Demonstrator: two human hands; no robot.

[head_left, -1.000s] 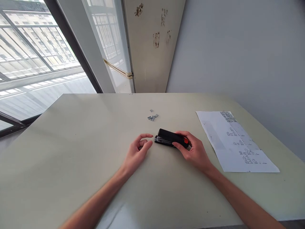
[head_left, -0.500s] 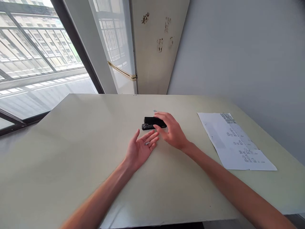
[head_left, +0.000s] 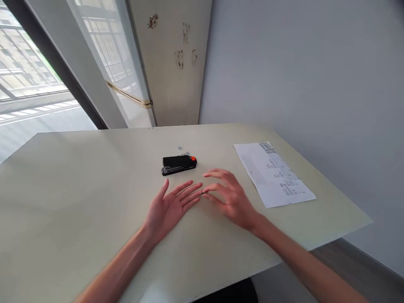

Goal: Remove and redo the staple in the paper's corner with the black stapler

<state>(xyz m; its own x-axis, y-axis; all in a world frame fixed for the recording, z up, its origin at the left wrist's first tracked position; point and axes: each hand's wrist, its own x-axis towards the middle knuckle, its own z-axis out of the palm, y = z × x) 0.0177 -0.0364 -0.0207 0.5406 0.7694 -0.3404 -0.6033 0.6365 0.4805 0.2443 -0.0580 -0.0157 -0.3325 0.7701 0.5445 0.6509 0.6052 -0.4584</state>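
Note:
My left hand (head_left: 172,210) lies palm up over the table, its fingers stretched out and nothing on the palm. Just beyond its fingertips, my right hand (head_left: 232,200) pinches a small dark piece, apparently a short strip of staples (head_left: 204,193), between thumb and index finger. The other right fingers are loosely bent. Behind the hands a black stapler (head_left: 178,164) with an orange-red patch at its right end rests on the table, touched by neither hand. Small greyish staple strips (head_left: 180,148) lie behind the stapler.
A printed white sheet of paper (head_left: 268,176) lies flat on the pale table (head_left: 94,189), to the right of my right arm. Past the table's far edge stand a white cabinet (head_left: 176,92) with a gold handle and a grey-blue wall. Windows are at the left.
My right hand has moved away from the stapler, towards me, and has picked the small strip off my left palm. The view has turned right, and the whole stapler now shows.

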